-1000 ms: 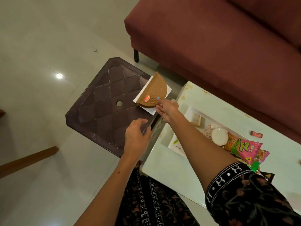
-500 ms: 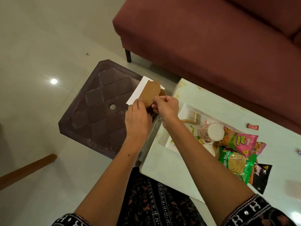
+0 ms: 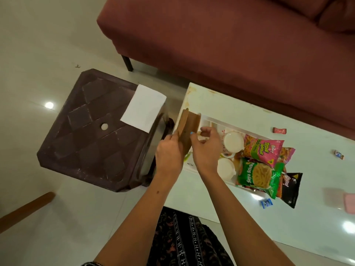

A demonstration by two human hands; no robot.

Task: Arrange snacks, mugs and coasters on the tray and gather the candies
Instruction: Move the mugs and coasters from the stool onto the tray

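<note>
My left hand [image 3: 169, 156] and my right hand [image 3: 206, 148] both grip a brown cardboard-coloured packet [image 3: 189, 125], held on edge above the left end of the white tray [image 3: 208, 120]. In the tray stand two white mugs [image 3: 233, 141] [image 3: 226, 167] beside a pink snack bag [image 3: 264, 149], a green Soya Sticks bag [image 3: 258, 175] and a black snack bag [image 3: 291, 186]. Loose candies lie on the white table: a red one [image 3: 279, 130], a small one [image 3: 339, 154] at far right and a blue one [image 3: 267, 203] near the front.
A dark brown plastic stool [image 3: 92, 135] stands left of the table [image 3: 249, 108], with a white sheet of paper [image 3: 144, 108] on its near corner. A maroon sofa [image 3: 230, 45] runs behind. A pink object [image 3: 348, 202] lies at the table's right edge.
The brown packet has been lifted off the white paper on the stool and carried right to above the tray's left end. My left hand has joined my right hand on it.
</note>
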